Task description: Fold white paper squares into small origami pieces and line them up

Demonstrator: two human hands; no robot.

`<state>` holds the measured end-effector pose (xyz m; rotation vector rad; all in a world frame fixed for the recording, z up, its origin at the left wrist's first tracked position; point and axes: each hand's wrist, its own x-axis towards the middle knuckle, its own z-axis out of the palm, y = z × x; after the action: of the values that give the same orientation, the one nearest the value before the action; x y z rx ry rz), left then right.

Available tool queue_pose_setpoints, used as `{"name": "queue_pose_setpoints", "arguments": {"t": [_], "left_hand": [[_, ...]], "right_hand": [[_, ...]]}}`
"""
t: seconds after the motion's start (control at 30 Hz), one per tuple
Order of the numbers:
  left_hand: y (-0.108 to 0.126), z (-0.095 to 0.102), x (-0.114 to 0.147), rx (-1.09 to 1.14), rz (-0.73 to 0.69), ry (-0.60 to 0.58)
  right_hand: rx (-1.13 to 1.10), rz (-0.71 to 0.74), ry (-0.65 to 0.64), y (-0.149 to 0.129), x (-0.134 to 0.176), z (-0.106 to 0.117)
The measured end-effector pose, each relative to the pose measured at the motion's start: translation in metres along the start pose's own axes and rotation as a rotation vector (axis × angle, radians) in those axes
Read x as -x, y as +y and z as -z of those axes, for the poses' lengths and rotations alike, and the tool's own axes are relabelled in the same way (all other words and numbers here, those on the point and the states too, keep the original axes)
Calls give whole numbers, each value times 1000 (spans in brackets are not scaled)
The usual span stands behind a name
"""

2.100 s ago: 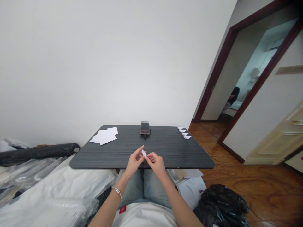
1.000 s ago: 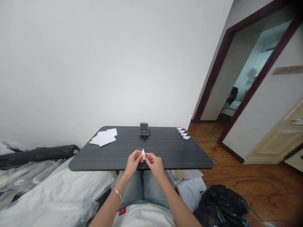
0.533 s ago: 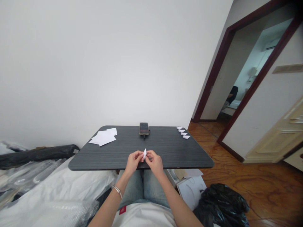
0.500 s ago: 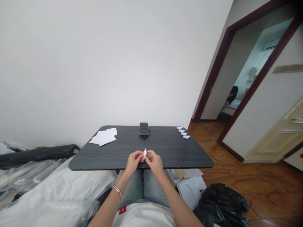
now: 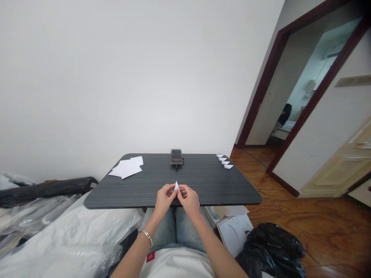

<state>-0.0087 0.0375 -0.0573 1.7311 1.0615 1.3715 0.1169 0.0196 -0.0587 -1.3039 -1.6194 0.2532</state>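
A small folded white paper (image 5: 176, 186) points upward between my fingertips, just over the near edge of the dark table (image 5: 116, 195). My left hand (image 5: 164, 197) pinches it from the left side. From the right, my right hand (image 5: 189, 197) closes thumb and fingers on the same paper. Its lower part is hidden by my fingers. Several small folded paper pieces (image 5: 225, 162) lie in a row at the table's far right corner. Loose white paper sheets (image 5: 127, 168) overlap at the far left.
A phone on a stand (image 5: 176, 156) is at the table's back middle, by the wall. To the left lies plastic-wrapped bedding (image 5: 72, 231). A white paper bag (image 5: 234, 233) and a black plastic bag (image 5: 271, 247) rest on the floor at right. Beyond is a doorway (image 5: 275, 96).
The fingers of both hands have come closer together around the paper. The paper has turned a little, showing a more upright, narrower tip.
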Motion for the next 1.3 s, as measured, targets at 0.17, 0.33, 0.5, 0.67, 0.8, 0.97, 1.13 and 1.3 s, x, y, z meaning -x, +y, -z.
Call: {"name": "queue_pose_setpoints", "arguments": {"t": [0.17,0.33,0.5,0.67,0.8,0.97,1.13,1.3], "left_hand": [[4,-4,2,-113,-76,16],[8,-7,3,-163,-105,13],[12,-7,4,-154,-111,21],[16,-7,4,-141,-101,34],[15,-7,4,-119,-78,46],[9,-8,4,-83,-21,66],[2,-9,0,-20,50,84],[-2,-8,-1,63,88,88]], "right_hand": [[36,48,39,3,3,-4],[69,89,45,6,5,-6],[94,111,60,8,4,-8],[104,100,31,9,5,-8],[99,89,20,8,5,-7],[83,77,0,5,5,-5],[26,70,-26,0,3,0],[-74,17,-19,0,-3,6]]}}
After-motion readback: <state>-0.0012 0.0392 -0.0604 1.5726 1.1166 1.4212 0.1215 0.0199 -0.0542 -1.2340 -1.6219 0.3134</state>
